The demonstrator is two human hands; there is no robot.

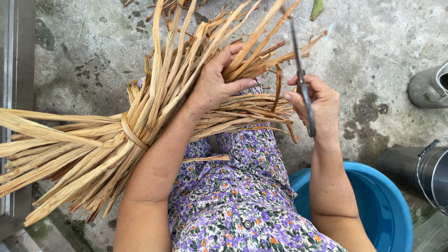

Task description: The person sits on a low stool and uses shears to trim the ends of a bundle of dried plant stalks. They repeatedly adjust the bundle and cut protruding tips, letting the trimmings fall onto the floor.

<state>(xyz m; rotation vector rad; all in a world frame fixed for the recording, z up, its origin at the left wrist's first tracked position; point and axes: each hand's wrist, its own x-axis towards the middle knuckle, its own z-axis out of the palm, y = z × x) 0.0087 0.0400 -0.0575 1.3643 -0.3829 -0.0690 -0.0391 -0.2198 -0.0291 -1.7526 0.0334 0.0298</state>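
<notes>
Across the middle and left of the frame a tied bundle of dried straw strips (140, 116) lies over the person's lap. The left hand (214, 81) presses on it, fingers curled around some strips. Right of centre, the right hand (317, 100) grips metal scissors (301, 77). A blue basin (373, 205) sits lower right
</notes>
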